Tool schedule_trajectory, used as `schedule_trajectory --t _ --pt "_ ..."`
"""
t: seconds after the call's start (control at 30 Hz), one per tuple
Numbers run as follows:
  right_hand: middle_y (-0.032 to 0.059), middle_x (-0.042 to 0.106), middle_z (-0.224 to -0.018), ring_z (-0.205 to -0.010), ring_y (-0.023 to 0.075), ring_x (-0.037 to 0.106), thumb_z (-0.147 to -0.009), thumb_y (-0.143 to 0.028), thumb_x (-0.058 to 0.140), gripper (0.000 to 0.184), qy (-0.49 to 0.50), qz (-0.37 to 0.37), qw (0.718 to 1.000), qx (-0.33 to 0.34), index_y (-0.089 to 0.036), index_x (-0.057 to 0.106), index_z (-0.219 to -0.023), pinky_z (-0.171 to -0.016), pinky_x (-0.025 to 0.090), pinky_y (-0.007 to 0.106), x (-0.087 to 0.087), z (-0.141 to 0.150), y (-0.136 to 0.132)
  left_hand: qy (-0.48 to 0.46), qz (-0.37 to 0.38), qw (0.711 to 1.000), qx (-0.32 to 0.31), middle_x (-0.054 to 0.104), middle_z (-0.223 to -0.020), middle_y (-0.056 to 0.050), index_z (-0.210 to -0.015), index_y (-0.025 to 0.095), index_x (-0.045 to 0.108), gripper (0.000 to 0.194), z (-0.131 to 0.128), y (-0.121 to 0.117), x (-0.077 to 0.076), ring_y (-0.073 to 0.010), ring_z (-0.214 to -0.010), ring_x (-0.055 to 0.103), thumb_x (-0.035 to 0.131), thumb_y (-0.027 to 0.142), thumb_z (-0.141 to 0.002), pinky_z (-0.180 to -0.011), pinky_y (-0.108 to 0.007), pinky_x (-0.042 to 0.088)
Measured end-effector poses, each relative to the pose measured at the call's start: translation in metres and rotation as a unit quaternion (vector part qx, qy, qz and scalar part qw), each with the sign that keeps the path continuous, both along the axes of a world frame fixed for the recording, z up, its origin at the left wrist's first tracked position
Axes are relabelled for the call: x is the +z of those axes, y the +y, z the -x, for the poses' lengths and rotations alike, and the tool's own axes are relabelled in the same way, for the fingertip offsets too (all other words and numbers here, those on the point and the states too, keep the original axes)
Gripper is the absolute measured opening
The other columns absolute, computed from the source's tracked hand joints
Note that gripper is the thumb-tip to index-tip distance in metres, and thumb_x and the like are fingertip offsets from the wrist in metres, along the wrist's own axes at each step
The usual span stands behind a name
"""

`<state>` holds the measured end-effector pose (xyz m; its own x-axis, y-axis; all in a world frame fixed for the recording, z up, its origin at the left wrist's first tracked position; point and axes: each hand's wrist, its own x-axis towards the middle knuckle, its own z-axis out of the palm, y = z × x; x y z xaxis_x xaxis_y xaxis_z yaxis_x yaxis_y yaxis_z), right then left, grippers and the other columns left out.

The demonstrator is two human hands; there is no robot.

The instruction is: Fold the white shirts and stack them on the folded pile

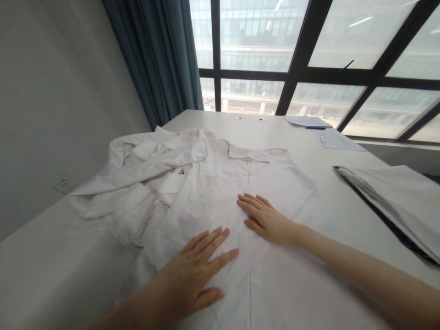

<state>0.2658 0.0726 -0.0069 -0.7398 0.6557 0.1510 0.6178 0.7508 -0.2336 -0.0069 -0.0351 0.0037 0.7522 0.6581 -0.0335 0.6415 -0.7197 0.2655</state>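
A white shirt (pixel 220 183) lies spread on the white table (pixel 41 270), its collar pointing toward the window. My left hand (pixel 192 275) rests flat on the shirt's near part, fingers stretched out. My right hand (pixel 263 217) lies flat on the middle of the shirt, fingers together and extended, pressing a folded sleeve. A heap of crumpled white garments (pixel 137 178) sits just left of the shirt, partly overlapping it.
A flat grey package with a dark edge (pixel 395 201) lies at the right. Papers with a blue pen (pixel 316 124) sit at the far edge by the window. A blue curtain (pixel 158 59) hangs at the back left; a grey wall runs along the left.
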Motion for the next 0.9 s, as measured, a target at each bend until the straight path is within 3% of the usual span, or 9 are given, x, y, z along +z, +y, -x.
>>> schedule_trajectory --t 0.07,0.17,0.33,0.4,0.5,0.6,0.7,0.8,0.9 --pt "0.0094 0.035 -0.158 -0.146 0.0229 0.029 -0.102 -0.043 0.031 0.055 -0.011 0.013 1.000 -0.008 -0.020 0.034 -0.152 -0.118 0.024 0.049 -0.001 -0.001 -0.004 -0.001 -0.010 1.000 -0.003 0.009 -0.165 -0.003 -0.155 0.037 0.021 0.073 0.001 0.000 -0.001 -0.0316 -0.149 0.020 0.060 0.036 -0.092 -0.119 -0.048 0.025" --pt "0.0071 0.030 -0.160 -0.147 0.0239 0.025 -0.102 -0.049 0.028 0.058 -0.033 0.006 0.998 -0.061 -0.023 0.031 -0.154 -0.118 0.022 0.051 -0.003 -0.020 0.019 0.008 -0.013 1.000 -0.004 0.010 -0.165 -0.005 -0.155 0.036 0.022 0.074 0.001 0.000 -0.001 -0.0319 -0.149 0.020 0.060 0.035 -0.092 -0.118 -0.049 0.026" --pt "0.0030 0.028 -0.161 -0.147 0.0213 0.025 -0.100 -0.052 0.024 0.061 -0.109 -0.015 0.961 -0.255 -0.025 0.030 -0.154 -0.118 0.026 0.044 -0.008 -0.079 0.076 0.003 -0.006 1.000 -0.006 0.015 -0.164 -0.006 -0.154 0.035 0.026 0.070 0.000 0.001 0.004 -0.0309 -0.149 0.021 0.059 0.035 -0.093 -0.118 -0.048 0.027" --pt "0.0071 0.031 -0.159 -0.146 0.0243 0.029 -0.100 -0.048 0.026 0.060 -0.115 -0.022 0.946 -0.301 -0.021 0.034 -0.153 -0.116 0.029 0.048 -0.007 -0.101 0.091 0.004 -0.005 1.000 -0.007 0.016 -0.164 -0.007 -0.154 0.034 0.027 0.068 0.000 0.001 0.005 -0.0309 -0.149 0.021 0.059 0.036 -0.093 -0.118 -0.048 0.027" --pt "0.0113 0.038 -0.156 -0.143 0.0271 0.034 -0.100 -0.043 0.027 0.056 -0.113 -0.042 0.933 -0.338 -0.019 0.040 -0.149 -0.114 0.029 0.054 -0.003 -0.118 0.099 0.016 -0.008 1.000 -0.008 0.018 -0.163 -0.010 -0.153 0.033 0.029 0.067 0.000 0.001 0.006 -0.0315 -0.149 0.021 0.059 0.038 -0.094 -0.117 -0.050 0.028" --pt "0.0144 0.037 -0.156 -0.145 0.0294 0.031 -0.100 -0.038 0.028 0.054 -0.108 -0.075 0.925 -0.356 -0.014 0.043 -0.146 -0.116 0.023 0.056 0.001 -0.108 0.090 0.008 -0.024 1.000 -0.010 0.022 -0.162 -0.010 -0.152 0.032 0.033 0.065 0.000 0.002 0.006 -0.0313 -0.148 0.023 0.059 0.038 -0.093 -0.118 -0.051 0.026" --pt "0.0121 0.033 -0.158 -0.147 0.0254 0.025 -0.101 -0.037 0.028 0.054 -0.097 -0.098 0.939 -0.314 -0.013 0.041 -0.148 -0.119 0.021 0.048 0.005 -0.074 0.057 -0.002 -0.040 0.999 -0.018 0.025 -0.161 -0.010 -0.150 0.030 0.036 0.062 -0.001 0.003 0.008 -0.0303 -0.148 0.025 0.060 0.038 -0.093 -0.120 -0.051 0.022" --pt "0.0097 0.034 -0.158 -0.147 0.0235 0.027 -0.103 -0.041 0.028 0.055 -0.053 -0.081 0.986 -0.133 -0.016 0.038 -0.151 -0.119 0.023 0.046 0.007 -0.032 0.006 -0.008 -0.030 0.998 -0.049 0.026 -0.161 -0.009 -0.150 0.029 0.036 0.062 -0.003 0.003 0.009 -0.0285 -0.148 0.026 0.058 0.039 -0.094 -0.120 -0.049 0.022" --pt "0.0073 0.036 -0.157 -0.146 0.0207 0.028 -0.103 -0.040 0.029 0.052 -0.027 -0.031 0.999 -0.025 -0.021 0.037 -0.151 -0.118 0.026 0.044 0.006 -0.006 -0.035 -0.005 -0.004 0.998 -0.067 0.023 -0.162 -0.008 -0.151 0.030 0.035 0.064 -0.005 0.000 0.011 -0.0289 -0.148 0.025 0.060 0.040 -0.093 -0.119 -0.047 0.027"
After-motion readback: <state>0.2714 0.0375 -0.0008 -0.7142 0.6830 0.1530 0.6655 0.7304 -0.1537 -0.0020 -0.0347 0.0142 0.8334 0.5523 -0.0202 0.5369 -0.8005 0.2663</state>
